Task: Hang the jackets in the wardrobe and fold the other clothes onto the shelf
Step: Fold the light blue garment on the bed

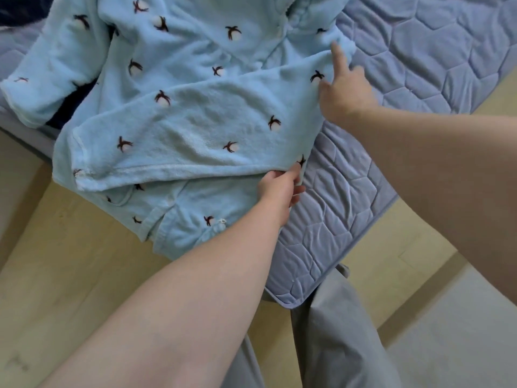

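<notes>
1. Fleece top (179, 119): light blue with small dark-and-white motifs. It lies spread on the quilted pad (419, 51). One sleeve is folded across its front, cuff toward the left.
2. Left hand (279, 189): fingers curled round the lower edge of the folded sleeve at its right end, fingertips tucked under the cloth.
3. Right hand (345, 92): forefinger straight, tip touching the top's right edge; other fingers curled. Cannot tell whether the thumb pinches any cloth.
4. Surroundings: a dark cloth (67, 107) shows beneath the top, between its left sleeve and body. Grey trousers (330, 331) stand right at the pad's near corner, between the two forearms.
5. Edges: the top's hem hangs past the pad's near edge, over the pale wooden surface (84, 247). The left sleeve reaches nearly to the frame's left edge. The pad's rounded corner overlaps the trousers.
6. Open room: bare pad lies to the right of the top, from both hands out to the pad's far right edge. A grey floor covering (461, 331) lies lower right, beyond a strip of wood.
</notes>
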